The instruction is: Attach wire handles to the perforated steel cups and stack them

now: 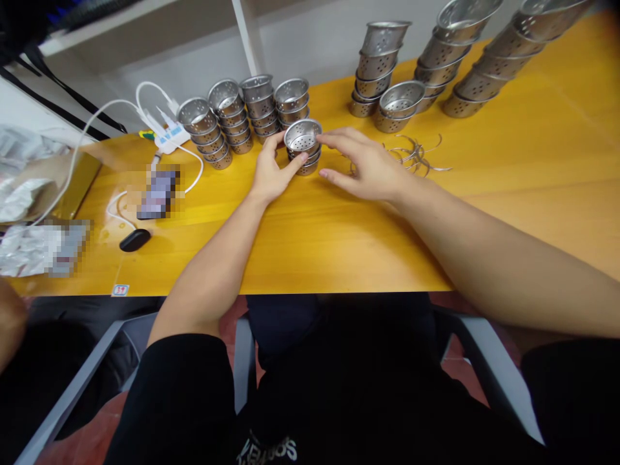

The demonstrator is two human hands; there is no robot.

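Note:
A short stack of perforated metal cups (304, 143) stands on the yellow table in front of me. My left hand (276, 169) is wrapped round its left side, thumb against the front of the rim. On the other side, my right hand (361, 161) has its fingers apart, the index fingertip at or very near the stack's right rim; nothing is held in it. Several thin curved metal pieces (414, 155) lie just beyond the right hand. Behind the left hand, stacks of the same cups (225, 103) stand in a row.
Taller leaning cup stacks (484, 71) and a low stack (400, 106) stand at the back right. To the left are a white power strip (172, 134) with cables, a phone (159, 195), and a black oval object (135, 240). Plastic bags (29, 248) lie at the far left, near another person's arm (10, 320).

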